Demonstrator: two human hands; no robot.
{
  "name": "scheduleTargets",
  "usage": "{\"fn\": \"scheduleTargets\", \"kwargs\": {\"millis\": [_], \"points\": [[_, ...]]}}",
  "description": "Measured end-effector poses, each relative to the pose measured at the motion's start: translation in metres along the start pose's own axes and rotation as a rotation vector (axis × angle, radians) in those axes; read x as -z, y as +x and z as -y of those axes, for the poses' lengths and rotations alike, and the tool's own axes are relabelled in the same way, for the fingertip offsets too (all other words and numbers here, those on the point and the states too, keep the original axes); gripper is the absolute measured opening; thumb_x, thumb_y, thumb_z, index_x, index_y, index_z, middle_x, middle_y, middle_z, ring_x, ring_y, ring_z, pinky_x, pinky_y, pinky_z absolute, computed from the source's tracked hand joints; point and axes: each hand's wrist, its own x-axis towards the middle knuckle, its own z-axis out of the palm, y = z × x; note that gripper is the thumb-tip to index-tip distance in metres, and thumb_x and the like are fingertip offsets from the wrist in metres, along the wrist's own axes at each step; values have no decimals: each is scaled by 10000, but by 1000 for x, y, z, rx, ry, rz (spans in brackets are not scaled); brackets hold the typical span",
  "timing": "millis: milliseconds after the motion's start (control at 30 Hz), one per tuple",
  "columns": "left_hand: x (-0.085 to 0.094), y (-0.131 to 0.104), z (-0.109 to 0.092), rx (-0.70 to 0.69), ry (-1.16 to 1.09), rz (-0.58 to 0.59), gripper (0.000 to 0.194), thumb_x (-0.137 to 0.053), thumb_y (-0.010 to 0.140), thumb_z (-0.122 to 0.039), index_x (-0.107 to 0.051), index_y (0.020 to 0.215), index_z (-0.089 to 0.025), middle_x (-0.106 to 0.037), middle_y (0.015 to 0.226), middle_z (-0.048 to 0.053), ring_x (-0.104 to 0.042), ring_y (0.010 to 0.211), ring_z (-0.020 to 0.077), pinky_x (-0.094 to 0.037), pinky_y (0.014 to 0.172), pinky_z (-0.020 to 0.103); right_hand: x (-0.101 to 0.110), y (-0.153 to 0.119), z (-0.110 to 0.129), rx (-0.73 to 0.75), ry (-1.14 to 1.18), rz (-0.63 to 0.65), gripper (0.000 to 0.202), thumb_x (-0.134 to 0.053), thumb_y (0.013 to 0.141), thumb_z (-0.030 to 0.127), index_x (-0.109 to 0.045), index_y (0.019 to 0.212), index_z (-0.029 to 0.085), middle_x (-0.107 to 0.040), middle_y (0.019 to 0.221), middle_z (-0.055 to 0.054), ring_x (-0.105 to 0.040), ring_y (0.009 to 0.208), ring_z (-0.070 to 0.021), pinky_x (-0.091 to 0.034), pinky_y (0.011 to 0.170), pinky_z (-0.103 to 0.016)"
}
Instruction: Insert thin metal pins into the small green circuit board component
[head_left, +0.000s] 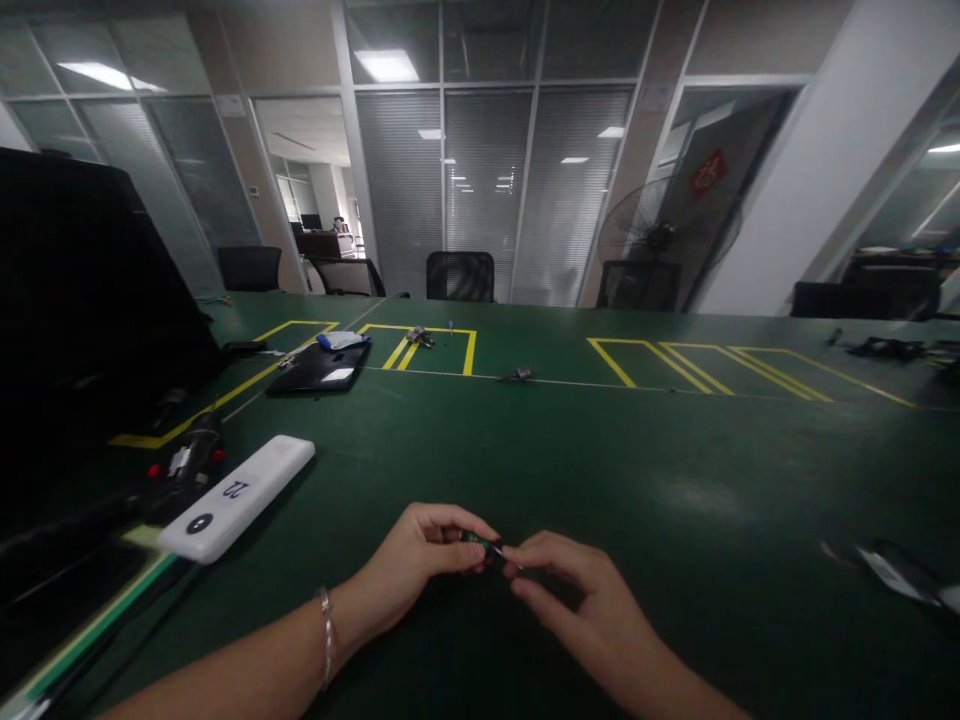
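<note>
Low over the near part of the green table [450, 460], my two hands meet tip to tip. My left hand [439, 540], with a bracelet at the wrist, pinches a small dark piece with green on it [480, 543]. Its exact kind is too small to tell. Thumb and fingers of my right hand [566, 580] are closed on a thin, shiny, metal-looking bit [504, 552] at the right end of that piece. Whether the two parts are joined cannot be told, since my fingertips cover much of them.
To the left lie a white oblong device marked 22 [247, 495], a black tool with red knobs [187, 465] and a dark monitor [82, 290]. Farther off are a black folder [322, 368], a small metal part [517, 374] and a bunch of keys or similar [420, 337].
</note>
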Motion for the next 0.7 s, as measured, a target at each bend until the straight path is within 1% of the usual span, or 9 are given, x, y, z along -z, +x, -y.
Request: {"fn": "scheduleTargets", "kwargs": {"millis": [133,200,267,300,400,467,533,633,700], "points": [[-1,1,-1,31,-13,29,205,-782,703,-206,-739,889,-131,-741,844,70,-627,723,159,-451,733,300,0,-2,-3,-42,82,11,185,-629,859,257,-722,1016,229,-697,891,-60,-634,698,-164,-505,561,-254],[-2,1,-2,18,-14,31,269,-782,712,-207,-710,962,-137,-730,861,62,-621,720,149,-445,704,282,0,-3,-5,-51,107,11,202,-626,864,262,-712,1044,232,-691,918,-61,-624,684,-153,-494,526,-234],[-4,1,-3,-12,-42,24,347,-772,729,-193,-646,1051,-157,-718,897,58,-630,756,156,-436,673,265,0,-4,-7,-62,120,9,218,-622,869,265,-703,1069,240,-688,935,-60,-624,699,-156,-498,525,-232],[-5,0,-3,-26,-65,16,365,-768,734,-180,-612,1064,-168,-711,915,58,-638,788,167,-434,663,260,0,-4,-8,-67,125,3,221,-621,869,267,-701,1075,244,-687,938,-59,-627,709,-160,-500,527,-234],[-7,0,-4,-29,-125,-25,303,-757,735,-140,-557,959,-171,-691,907,54,-658,837,200,-440,643,259,0,-5,-9,-86,146,-23,234,-616,873,271,-692,1094,249,-686,951,-57,-634,737,-170,-507,542,-242],[-8,0,-4,-41,-123,-38,254,-741,743,-121,-540,893,-165,-670,883,45,-653,818,196,-447,631,260,0,-5,-9,-88,146,-32,240,-611,878,268,-684,1106,245,-683,937,-52,-625,728,-164,-507,557,-248],[-9,1,-3,-79,-101,-46,220,-718,763,-110,-539,877,-169,-645,880,36,-634,834,195,-459,631,267,1,-5,-9,-80,133,-41,239,-604,884,261,-678,1110,241,-673,916,-43,-609,709,-153,-504,568,-249],[-7,3,-3,-113,-36,-64,182,-678,809,-147,-575,957,-175,-613,895,38,-601,849,200,-477,639,290,4,-5,-7,-74,110,-47,236,-589,892,244,-676,1112,245,-656,923,-38,-592,713,-147,-502,589,-256],[-6,3,-2,-103,66,-73,240,-648,844,-204,-594,1076,-173,-600,907,41,-590,798,186,-483,656,311,5,-5,-6,-63,99,-49,238,-583,896,235,-676,1114,254,-646,942,-38,-590,729,-149,-501,605,-261]]}}
